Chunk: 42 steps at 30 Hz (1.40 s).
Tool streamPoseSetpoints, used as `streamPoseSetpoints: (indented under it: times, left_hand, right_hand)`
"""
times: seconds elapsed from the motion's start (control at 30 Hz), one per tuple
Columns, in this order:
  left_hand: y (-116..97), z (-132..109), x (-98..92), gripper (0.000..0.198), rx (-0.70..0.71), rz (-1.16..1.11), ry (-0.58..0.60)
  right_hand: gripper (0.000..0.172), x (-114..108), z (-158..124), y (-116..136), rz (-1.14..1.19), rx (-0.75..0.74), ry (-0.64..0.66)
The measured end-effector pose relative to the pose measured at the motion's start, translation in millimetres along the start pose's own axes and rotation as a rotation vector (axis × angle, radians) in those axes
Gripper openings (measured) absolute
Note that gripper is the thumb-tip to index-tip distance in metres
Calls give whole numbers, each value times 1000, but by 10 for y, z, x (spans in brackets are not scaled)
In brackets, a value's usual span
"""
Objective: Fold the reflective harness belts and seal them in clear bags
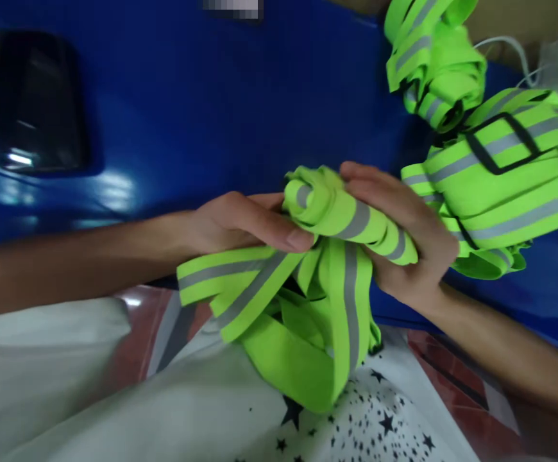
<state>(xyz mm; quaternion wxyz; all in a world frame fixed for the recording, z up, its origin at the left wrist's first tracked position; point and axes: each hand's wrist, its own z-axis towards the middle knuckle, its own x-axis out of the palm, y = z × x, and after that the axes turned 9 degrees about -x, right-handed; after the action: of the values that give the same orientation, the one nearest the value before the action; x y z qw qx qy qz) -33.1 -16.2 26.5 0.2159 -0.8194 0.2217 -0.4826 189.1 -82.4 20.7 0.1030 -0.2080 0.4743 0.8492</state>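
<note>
A neon-green reflective strap vest (308, 289) with grey stripes hangs between both hands above my lap. My left hand (240, 221) grips it from the left, thumb pressed on a rolled part. My right hand (404, 237) wraps its fingers round the rolled bundle from the right. Loose straps dangle down over my white star-printed shirt (356, 417).
A blue table surface (187, 102) lies ahead. A dark phone-like object (36, 102) rests at its far left. A pile of similar green reflective vests (500, 160) with black buckles sits at the right, another bundle (433, 58) above it, and a white cable (514, 51) behind.
</note>
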Motion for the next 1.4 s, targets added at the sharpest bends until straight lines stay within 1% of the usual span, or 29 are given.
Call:
streamPoseSetpoints:
  times: [0.03,0.1,0.17,0.23,0.3,0.37,0.4,0.43,0.47,0.5,0.53,0.57,0.63,0.67,0.7,0.8,0.87,0.93,1.0,1.03,1.07,1.1,1.17,1.23,1.3,1.4]
  left_hand:
    - [-12,-6,20,54,-8,-43,40]
    - [-50,-12,42,61,-1,-101,53]
    - [-98,-17,35,58,-23,-139,35]
    - [-138,-25,7,53,-69,-168,6]
    - [-156,-31,-29,52,-111,-192,-33]
    - [-150,-24,-62,51,-103,-205,-104]
    - [-141,-15,-77,51,-74,-203,-134]
    - [-129,-3,-92,50,-44,-188,-157]
    - [-118,12,-106,47,-25,-165,-156]
    - [-108,28,-122,43,-28,-145,-140]
    - [-102,43,-138,40,-44,-123,-124]
    - [-99,57,-155,37,-72,-115,-116]
    - [-106,72,-186,34,-112,-142,-105]
    - [-112,75,-200,38,-116,-173,-106]
    - [-119,75,-212,46,-106,-205,-106]
    - [-126,76,-236,70,-86,-294,-69]
    - [-113,88,-234,73,-116,-358,-22]
    - [-101,100,-217,71,-139,-400,10]
    - [-107,100,-197,73,-129,-368,21]
    - [-119,94,-191,74,-109,-320,18]
    - [-136,86,-189,72,-86,-251,17]
    - [-156,79,-190,67,-66,-170,23]
    - [-185,77,-195,50,-38,-13,25]
    - [-187,102,-192,37,-18,93,5]
    - [-162,154,-167,36,25,131,-63]
    - [-123,239,-77,44,105,70,-173]
  right_hand:
    - [51,-6,-2,-7,-40,-26,-3]
    - [53,-22,13,-20,-139,-71,36]
    - [58,-41,40,-25,-205,-75,109]
    - [71,-44,54,-39,-230,-24,156]
    - [91,-17,38,-79,-211,37,116]
    - [104,30,7,-144,-119,76,-23]
    - [105,52,-3,-177,-47,108,-102]
    - [103,68,-6,-204,34,167,-145]
    - [99,74,0,-223,123,240,-162]
    - [97,68,13,-230,215,325,-83]
    - [91,52,32,-227,273,380,-16]
    - [80,28,54,-216,301,446,70]
    - [61,-26,97,-187,334,489,133]
    - [55,-48,115,-176,350,477,139]
    - [51,-64,129,-171,370,428,131]
    - [53,-77,134,-201,411,216,111]
    - [57,-77,110,-238,401,133,107]
    - [62,-85,84,-261,373,97,99]
    - [64,-98,72,-254,351,46,95]
    - [62,-103,72,-240,340,46,86]
    - [58,-106,76,-223,324,82,67]
    - [52,-104,79,-206,304,151,36]
    - [40,-88,76,-189,254,345,-60]
    - [36,-54,56,-211,220,495,-174]
    - [37,-10,33,-268,241,548,-279]
    - [38,37,61,-338,321,557,-392]
